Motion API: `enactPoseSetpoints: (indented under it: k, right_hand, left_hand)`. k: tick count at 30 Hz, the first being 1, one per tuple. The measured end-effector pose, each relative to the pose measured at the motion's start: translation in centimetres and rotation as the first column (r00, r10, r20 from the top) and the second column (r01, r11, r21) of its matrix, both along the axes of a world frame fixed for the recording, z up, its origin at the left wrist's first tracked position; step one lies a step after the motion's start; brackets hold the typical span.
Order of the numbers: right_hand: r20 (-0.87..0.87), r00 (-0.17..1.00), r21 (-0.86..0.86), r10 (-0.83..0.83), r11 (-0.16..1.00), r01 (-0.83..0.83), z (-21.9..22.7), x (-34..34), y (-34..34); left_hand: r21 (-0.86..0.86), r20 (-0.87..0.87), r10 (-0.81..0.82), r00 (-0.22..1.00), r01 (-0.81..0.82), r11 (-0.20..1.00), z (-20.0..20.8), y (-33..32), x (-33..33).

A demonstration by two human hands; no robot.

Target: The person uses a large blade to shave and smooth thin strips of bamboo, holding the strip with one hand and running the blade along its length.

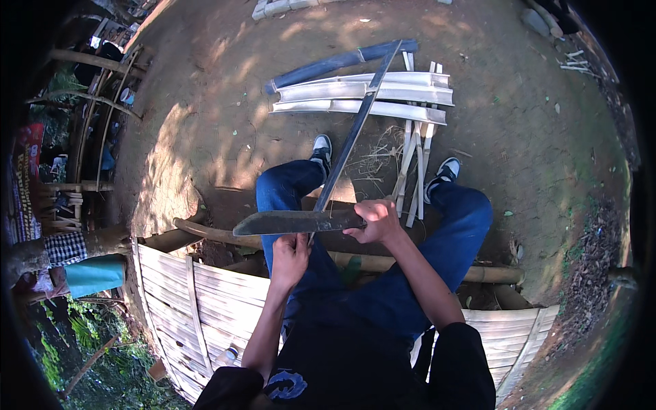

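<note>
Nearest the camera, a black shirt (342, 362) bears a blue print (287, 385) too indistinct to identify. To either side extends a slatted bamboo bench (225, 287), with a clear bottle (227, 356) at left. The right hand (377, 220) is closed around the handle of a machete (287, 223); the left hand (292, 256) pinches the near end of a long dark strip (345, 154). The blade crosses over the strip and obstructs sight of part of it (contact between the two cannot be confirmed). The strip slopes away between the jeans (461, 222). A bamboo pole (493, 274) runs along the bench front. Beyond, narrow pale slats (410, 171) lie beside loose fibres (372, 154); split bamboo lengths (307, 106) rest across the slats, with a dark bamboo length (314, 70) behind. At left hang a checked cloth (65, 249) and a teal cloth (96, 275). Further left, a red and dark banner (29, 154) carries lettering, distorted by the lens. Pale blocks (280, 7) mark the far ground
</note>
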State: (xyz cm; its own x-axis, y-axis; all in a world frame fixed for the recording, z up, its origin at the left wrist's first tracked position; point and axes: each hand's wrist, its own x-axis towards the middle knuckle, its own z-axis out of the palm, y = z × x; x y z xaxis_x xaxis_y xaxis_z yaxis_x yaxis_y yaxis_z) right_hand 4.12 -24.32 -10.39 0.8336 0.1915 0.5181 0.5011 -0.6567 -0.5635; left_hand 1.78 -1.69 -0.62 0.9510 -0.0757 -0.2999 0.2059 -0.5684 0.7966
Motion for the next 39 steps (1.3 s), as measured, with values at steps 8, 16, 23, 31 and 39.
enactPoseSetpoints:
  k: [8,16,23,31,39]
  right_hand:
    - [-0.518,0.599,-0.058,-0.611,0.724,0.688,-0.7,3.3,-6.5]
    - [-0.581,0.683,0.439,-0.442,0.537,0.721,-5.1,1.3,-8.9]
    - [-0.212,0.972,0.439,-0.106,0.878,0.191,0.1,-0.6,-2.8]
    - [0.031,0.998,0.102,0.063,0.993,-0.066,1.0,-1.1,1.6]
    - [-0.379,0.813,-0.155,-0.441,0.897,0.414,-0.6,1.3,-2.2]
  left_hand:
    - [-0.248,-0.281,0.148,0.948,-0.221,0.943,2.8,2.0,-1.1]
    - [-0.172,-0.224,0.088,0.971,-0.129,0.977,0.9,2.4,-1.7]
    - [-0.231,-0.286,0.082,0.955,-0.152,0.961,0.1,-0.4,0.3]
    - [-0.365,-0.417,0.070,0.906,-0.237,0.900,-0.6,-1.3,0.7]
    - [-0.213,-0.390,0.085,0.917,-0.179,0.961,1.8,-0.5,-0.4]
